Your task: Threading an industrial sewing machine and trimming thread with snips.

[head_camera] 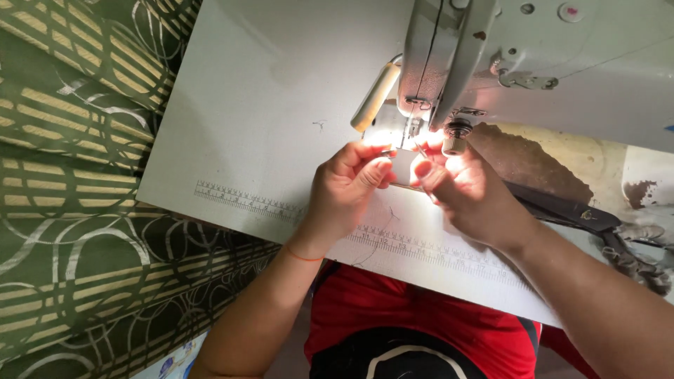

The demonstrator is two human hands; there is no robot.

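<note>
A pale grey sewing machine stands over a white table, its needle area lit brightly. My left hand and my right hand are both raised under the machine's head, fingertips pinched close together beside the needle. A thin thread seems to run between the fingers, but it is too fine and overexposed to be sure. A round metal knob sits just above my right hand's fingers. An orange string circles my left wrist.
Dark-handled scissors lie on the table at the right, behind my right forearm. A printed ruler strip runs along the table's front edge. Green patterned cloth covers the left side. A cream cylinder hangs beside the machine head.
</note>
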